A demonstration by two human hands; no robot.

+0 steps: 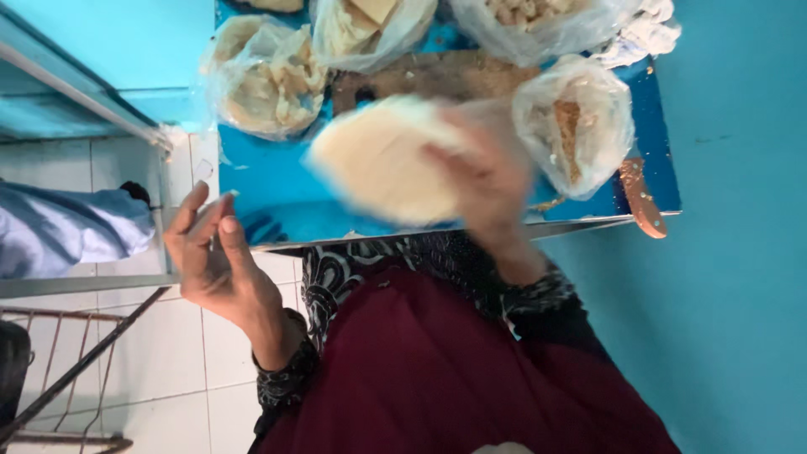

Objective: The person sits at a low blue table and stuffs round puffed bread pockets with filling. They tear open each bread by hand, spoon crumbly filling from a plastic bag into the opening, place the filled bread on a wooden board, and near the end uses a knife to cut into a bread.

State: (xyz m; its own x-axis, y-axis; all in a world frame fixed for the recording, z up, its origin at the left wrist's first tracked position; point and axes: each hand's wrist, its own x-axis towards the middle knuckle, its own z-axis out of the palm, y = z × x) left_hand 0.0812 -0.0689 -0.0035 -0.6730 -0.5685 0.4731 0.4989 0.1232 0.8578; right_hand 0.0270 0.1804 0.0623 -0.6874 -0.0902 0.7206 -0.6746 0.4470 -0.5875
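My right hand (492, 181) is blurred with motion and grips a pale round flatbread (382, 160), held above the near edge of a blue table (269, 189). My left hand (210, 252) is raised to the left of the table, palm up, fingers apart, with a thin bit of clear plastic at the fingertips. Both wrists wear dark patterned sleeves over a maroon garment (445, 370).
Clear plastic bags of pale flatbreads (265, 76) and another bag (576, 122) with a brown piece lie on the table. A knife with a brown handle (643, 197) rests at the right edge. A person's light blue sleeve (67, 227) shows at left over white floor tiles.
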